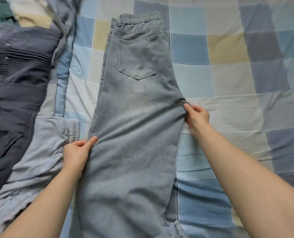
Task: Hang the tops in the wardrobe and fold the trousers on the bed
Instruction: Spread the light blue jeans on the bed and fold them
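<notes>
— Where are we with the jeans (pixel 134 117)?

— They lie lengthwise on the checked bedspread (pixel 228 74), waistband away from us, already doubled leg over leg so one back pocket (pixel 138 57) faces up. The legs run toward us and off the bottom of the view.

— And our hands?

— Our left hand (pixel 77 153) pinches the left edge of the denim about mid-thigh, thumb on top, fingers curled under. Our right hand (pixel 197 117) pinches the pointed crotch seam on the right edge, a little further up. Both are clenched on fabric, not resting flat.

— Why grip at the edges?

— We judge it's to pull the two layers taut and square them, so the crotch point lies flat or tucks in before we fold. The faint creases running between our hands suggest the cloth is under tension.

— What's beside us?

— A pale grey-blue garment (pixel 39 160) with a gathered band lies under our left forearm, touching the jeans' edge, and a dark blue ribbed garment (pixel 17 79) lies further left. We can't tell whether they are tops or trousers.

— Next?

— Likely bringing the legs up toward the waistband.
</notes>
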Demonstrator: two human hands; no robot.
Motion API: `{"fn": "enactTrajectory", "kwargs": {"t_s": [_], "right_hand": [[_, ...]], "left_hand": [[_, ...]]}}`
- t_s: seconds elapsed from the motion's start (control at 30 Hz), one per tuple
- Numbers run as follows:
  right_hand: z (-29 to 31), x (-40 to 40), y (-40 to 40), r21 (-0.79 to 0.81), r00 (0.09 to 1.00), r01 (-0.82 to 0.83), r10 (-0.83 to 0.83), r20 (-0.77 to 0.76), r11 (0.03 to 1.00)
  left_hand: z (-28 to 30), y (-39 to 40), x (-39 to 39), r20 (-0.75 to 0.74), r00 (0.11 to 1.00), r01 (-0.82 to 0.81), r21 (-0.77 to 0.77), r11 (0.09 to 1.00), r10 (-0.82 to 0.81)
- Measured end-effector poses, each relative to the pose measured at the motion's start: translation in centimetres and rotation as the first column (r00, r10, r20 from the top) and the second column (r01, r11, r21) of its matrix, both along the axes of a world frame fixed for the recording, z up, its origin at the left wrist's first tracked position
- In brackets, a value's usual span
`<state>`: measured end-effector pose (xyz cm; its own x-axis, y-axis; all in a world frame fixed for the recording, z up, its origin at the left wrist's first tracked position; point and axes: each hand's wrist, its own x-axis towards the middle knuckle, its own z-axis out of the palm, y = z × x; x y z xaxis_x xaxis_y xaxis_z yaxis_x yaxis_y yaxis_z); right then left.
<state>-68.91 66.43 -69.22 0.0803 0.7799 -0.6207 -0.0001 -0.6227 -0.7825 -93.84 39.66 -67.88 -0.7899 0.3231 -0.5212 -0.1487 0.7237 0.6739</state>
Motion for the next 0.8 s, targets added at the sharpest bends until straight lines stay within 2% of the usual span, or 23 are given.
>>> {"fn": "enactTrajectory", "kwargs": {"t_s": [0.03, 0.1, 0.17, 0.23, 0.3, 0.37, 0.47, 0.5, 0.57, 0.63, 0.7, 0.8], "right_hand": [[0.3, 0.4, -1.0, -0.023, 0.999, 0.039, -0.04, -0.037, 0.999], [0.7, 1.3, -3.4, -0.054, 1.0, -0.01, 0.011, 0.024, 0.998], [0.8, 2.2, -7.2, -0.093, 0.965, -0.204, 0.216, 0.149, 0.974], [0.8, 3.1, -12.0, -0.202, 0.86, -0.415, 0.455, 0.23, 0.887], [1.0, 3.9, -15.5, -0.256, 0.767, -0.528, 0.584, 0.265, 0.81], [1.5, 4.5, -17.6, -0.212, 0.711, -0.582, 0.618, 0.337, 0.785], [2.2, 5.1, -19.3, -0.118, 0.68, -0.593, 0.575, 0.455, 0.796], [2.4, 5.3, -20.2, -0.121, 0.681, -0.586, 0.568, 0.462, 0.801], [2.7, 5.9, -21.6, -0.235, 0.702, -0.567, 0.612, 0.364, 0.79], [3.2, 6.7, -22.8, -0.364, 0.67, -0.621, 0.711, 0.211, 0.694], [4.1, 7.9, -24.4, -0.372, 0.54, -0.735, 0.821, 0.183, 0.567], [6.2, 10.2, -28.0, -0.44, 0.204, -0.823, 0.91, 0.36, 0.359]], "left_hand": [[0.3, -0.2, 0.4, -0.008, 1.0, -0.023, 0.033, 0.999, 0.023], [1.0, -0.5, 1.1, 0.02, 0.999, -0.044, 0.073, 0.996, 0.042], [1.5, -1.9, 1.6, 0.038, 0.999, -0.009, 0.048, 0.999, 0.007], [1.9, -4.3, 2.6, 0.061, 0.998, 0.021, 0.018, 1.0, -0.022], [2.4, -6.8, 3.7, 0.071, 0.996, 0.06, -0.006, 0.998, -0.059], [2.8, -8.9, 4.4, 0.079, 0.996, 0.045, 0.009, 0.999, -0.045], [2.9, -10.6, 4.0, 0.06, 0.998, -0.024, -0.001, 1.0, 0.024], [2.9, -11.2, 3.7, 0.059, 0.998, -0.036, -0.019, 0.999, 0.037], [2.4, -12.3, 3.4, 0.128, 0.989, -0.066, -0.055, 0.996, 0.072], [2.0, -13.4, 4.0, 0.283, 0.95, -0.119, -0.072, 0.99, 0.135], [1.9, -14.6, 5.0, 0.366, 0.92, -0.123, -0.068, 0.99, 0.139], [2.6, -16.9, 7.0, 0.442, 0.897, 0.017, -0.111, 0.994, 0.034]]}}
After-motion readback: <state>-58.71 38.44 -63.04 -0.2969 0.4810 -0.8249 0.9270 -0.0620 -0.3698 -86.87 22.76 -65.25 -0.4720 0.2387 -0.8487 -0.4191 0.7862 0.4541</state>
